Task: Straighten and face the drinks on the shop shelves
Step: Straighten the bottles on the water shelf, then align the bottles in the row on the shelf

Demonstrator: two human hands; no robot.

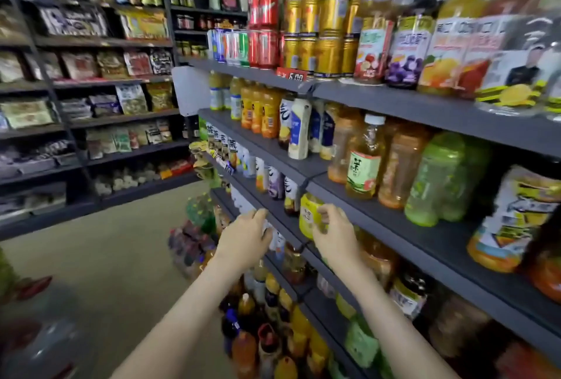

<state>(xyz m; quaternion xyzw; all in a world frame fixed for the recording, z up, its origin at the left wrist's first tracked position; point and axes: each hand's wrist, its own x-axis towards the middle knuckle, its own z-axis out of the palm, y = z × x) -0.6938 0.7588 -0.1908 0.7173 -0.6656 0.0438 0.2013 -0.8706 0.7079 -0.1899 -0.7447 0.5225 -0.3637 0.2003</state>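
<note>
Head view of a drinks aisle. The right hand (335, 234) is grasping a yellow bottle (307, 211), its fingers (323, 214) curling round the label; the bottle is standing upright at the front of a grey shelf (285, 225), third from the top of those in view, just beside a dark-labelled bottle (290, 196) of the same row. The left hand (244, 237) is reaching to a white bottle (277, 240) a little lower and to the left. Its fingers are bending over the bottle, but the back of the hand is hiding the contact, so it cannot be told whether they are closing on it or only resting there. The step in hand appears to be turning the yellow bottle's label outward and squaring it with its row. Several hazards are arising from this position. The bottle is sitting close to the shelf lip, so a pull toward the aisle could tip it onto the packed bottles below (267, 293). The neighbours are standing nearly in contact, so a twist with a wide elbow could topple the dark-labelled one. The upper shelf (379, 211) is hanging low over the row, so a lift could strike its edge. With both hands occupied, neither is free to catch a fall.
</note>
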